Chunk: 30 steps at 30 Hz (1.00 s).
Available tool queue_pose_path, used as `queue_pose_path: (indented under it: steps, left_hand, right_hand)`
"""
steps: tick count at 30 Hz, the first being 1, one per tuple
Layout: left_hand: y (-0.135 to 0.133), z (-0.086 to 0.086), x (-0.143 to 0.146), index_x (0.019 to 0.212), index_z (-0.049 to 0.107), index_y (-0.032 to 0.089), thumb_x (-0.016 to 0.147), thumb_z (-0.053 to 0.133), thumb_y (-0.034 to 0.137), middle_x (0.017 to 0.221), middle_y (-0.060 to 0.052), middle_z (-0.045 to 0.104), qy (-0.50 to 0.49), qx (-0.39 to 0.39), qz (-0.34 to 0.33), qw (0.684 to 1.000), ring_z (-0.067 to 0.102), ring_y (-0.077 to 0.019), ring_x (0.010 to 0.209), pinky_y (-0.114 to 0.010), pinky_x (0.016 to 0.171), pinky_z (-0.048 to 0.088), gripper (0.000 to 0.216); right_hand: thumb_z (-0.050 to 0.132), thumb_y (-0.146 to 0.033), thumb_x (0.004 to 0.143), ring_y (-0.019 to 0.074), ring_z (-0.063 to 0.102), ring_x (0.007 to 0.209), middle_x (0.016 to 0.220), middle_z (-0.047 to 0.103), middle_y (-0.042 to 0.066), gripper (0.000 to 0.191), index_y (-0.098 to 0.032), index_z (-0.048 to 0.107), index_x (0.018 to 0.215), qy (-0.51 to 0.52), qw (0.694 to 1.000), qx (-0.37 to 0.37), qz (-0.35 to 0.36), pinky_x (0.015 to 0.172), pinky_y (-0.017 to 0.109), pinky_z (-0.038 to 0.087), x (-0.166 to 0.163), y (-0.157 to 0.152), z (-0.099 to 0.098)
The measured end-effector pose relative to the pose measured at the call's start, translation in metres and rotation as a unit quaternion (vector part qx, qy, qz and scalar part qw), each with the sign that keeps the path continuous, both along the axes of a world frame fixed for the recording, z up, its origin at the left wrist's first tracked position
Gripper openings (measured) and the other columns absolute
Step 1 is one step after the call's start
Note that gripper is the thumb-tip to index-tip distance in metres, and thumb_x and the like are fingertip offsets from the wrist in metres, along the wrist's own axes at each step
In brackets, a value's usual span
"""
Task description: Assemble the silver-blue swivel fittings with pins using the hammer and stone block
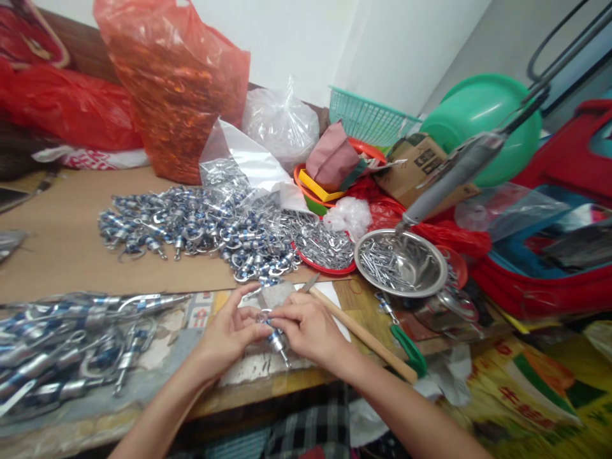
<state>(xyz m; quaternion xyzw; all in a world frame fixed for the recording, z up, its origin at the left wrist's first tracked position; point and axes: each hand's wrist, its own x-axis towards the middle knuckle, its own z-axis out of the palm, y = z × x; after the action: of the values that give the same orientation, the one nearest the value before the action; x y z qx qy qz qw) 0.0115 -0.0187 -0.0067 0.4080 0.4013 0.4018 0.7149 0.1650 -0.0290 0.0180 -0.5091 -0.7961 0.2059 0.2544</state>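
Observation:
Close to the table's front edge, my left hand [234, 331] and my right hand [306, 322] meet on one silver-and-blue metal fitting [276, 343]. Fingers of both hands pinch its upper end, which they partly cover, while its narrow stem points down toward me. Behind my fingertips lies a grey block [277, 295]. A tool with a long wooden handle [368, 335] rests just right of my right hand. Many similar fittings form a blurred heap [62, 350] left of my left hand, and a larger pile [191, 220] spreads out beyond both hands.
A red tray [329, 245] of small metal parts and a steel bowl [401, 261] of metal pins stand at centre right. A grey-handled tool on an arm [449, 169] slants over the bowl. Green handle [408, 350] at the edge; an orange bag [176, 83] behind.

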Motion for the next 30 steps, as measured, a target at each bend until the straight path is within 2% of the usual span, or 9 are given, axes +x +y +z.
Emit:
queue_pose_path:
  steps: [3, 6, 9, 11, 13, 16, 24, 28, 30]
  left_hand:
    - [0.0, 0.0, 0.001, 0.12, 0.032, 0.02, 0.057, 0.07, 0.016, 0.066, 0.003, 0.061, -0.001, -0.003, 0.002, 1.0, 0.061, -0.0156, 0.061, -0.029, 0.059, 0.047, 0.073]
    - [-0.001, -0.001, 0.001, 0.119, 0.032, 0.021, 0.058, 0.069, 0.015, 0.067, 0.003, 0.061, -0.008, -0.01, 0.004, 1.0, 0.061, -0.0149, 0.061, -0.03, 0.059, 0.048, 0.072]
    - [-0.001, -0.001, 0.001, 0.12, 0.033, 0.02, 0.057, 0.07, 0.015, 0.067, 0.003, 0.062, -0.007, -0.013, 0.007, 1.0, 0.06, -0.0142, 0.06, -0.029, 0.059, 0.049, 0.073]
    - [-0.001, -0.001, 0.001, 0.12, 0.032, 0.02, 0.056, 0.07, 0.015, 0.067, 0.003, 0.062, -0.003, -0.016, 0.01, 1.0, 0.06, -0.0141, 0.059, -0.029, 0.058, 0.049, 0.075]
    - [-0.001, 0.0, 0.001, 0.121, 0.032, 0.02, 0.056, 0.07, 0.016, 0.067, 0.002, 0.062, 0.001, -0.018, 0.011, 1.0, 0.06, -0.0143, 0.06, -0.029, 0.059, 0.049, 0.075]
    - [-0.001, 0.003, 0.001, 0.122, 0.032, 0.02, 0.058, 0.069, 0.016, 0.068, 0.002, 0.062, 0.006, -0.014, 0.008, 1.0, 0.06, -0.0139, 0.061, -0.029, 0.06, 0.049, 0.074]
    - [-0.002, 0.005, 0.001, 0.121, 0.033, 0.019, 0.058, 0.069, 0.017, 0.067, 0.002, 0.062, 0.024, 0.001, 0.015, 1.0, 0.06, -0.0142, 0.061, -0.029, 0.06, 0.049, 0.073]
    - [-0.002, 0.005, 0.002, 0.12, 0.033, 0.018, 0.058, 0.069, 0.016, 0.066, 0.003, 0.062, 0.028, 0.005, 0.019, 0.999, 0.059, -0.0123, 0.058, -0.026, 0.059, 0.048, 0.072]
    - [-0.002, 0.005, 0.002, 0.12, 0.033, 0.018, 0.058, 0.069, 0.016, 0.065, 0.003, 0.062, 0.027, 0.005, 0.021, 0.999, 0.059, -0.0119, 0.058, -0.026, 0.058, 0.048, 0.072]
  right_hand:
    - [0.053, -0.016, 0.079, 0.0137, 0.055, 0.073, 0.076, 0.06, 0.003, 0.019, -0.019, 0.066, 0.092, 0.07, 0.997, 0.014, -0.009, 0.066, 0.023, 0.043, 0.001, -0.005, 0.0]
    - [0.046, -0.018, 0.083, 0.0137, 0.056, 0.081, 0.085, 0.06, 0.003, 0.019, -0.019, 0.061, 0.094, 0.138, 0.984, 0.064, -0.089, 0.072, 0.024, 0.043, 0.021, -0.008, -0.002]
    - [0.047, -0.024, 0.082, 0.0179, 0.054, 0.088, 0.093, 0.058, 0.007, 0.022, -0.018, 0.056, 0.102, 0.035, 0.976, 0.09, -0.193, 0.076, 0.029, 0.042, 0.056, -0.011, -0.013]
    - [0.052, -0.028, 0.079, 0.0221, 0.054, 0.089, 0.095, 0.057, 0.009, 0.033, -0.016, 0.052, 0.109, -0.098, 0.971, 0.046, -0.211, 0.076, 0.033, 0.042, 0.078, -0.014, -0.024]
    - [0.051, -0.028, 0.079, 0.0232, 0.055, 0.087, 0.092, 0.058, 0.01, 0.032, -0.015, 0.053, 0.108, -0.177, 0.964, -0.014, -0.198, 0.074, 0.034, 0.042, 0.093, -0.017, -0.032]
    - [0.048, -0.025, 0.081, 0.0201, 0.057, 0.081, 0.088, 0.059, 0.007, 0.021, -0.015, 0.056, 0.098, -0.151, 0.97, -0.044, -0.186, 0.07, 0.031, 0.044, 0.097, -0.024, -0.028]
    - [0.045, -0.012, 0.083, 0.0155, 0.056, 0.093, 0.105, 0.058, 0.004, 0.044, -0.028, 0.042, 0.124, 0.024, 0.989, 0.133, -0.064, 0.079, 0.027, 0.045, 0.07, -0.056, 0.021]
    - [0.041, -0.01, 0.084, 0.0153, 0.059, 0.077, 0.091, 0.061, 0.004, 0.047, -0.028, 0.04, 0.127, -0.062, 0.997, 0.033, -0.017, 0.067, 0.026, 0.048, 0.061, -0.066, 0.019]
    - [0.039, -0.01, 0.084, 0.0161, 0.058, 0.079, 0.093, 0.061, 0.005, 0.046, -0.026, 0.04, 0.127, -0.064, 0.997, 0.031, -0.03, 0.069, 0.028, 0.048, 0.059, -0.07, 0.017]
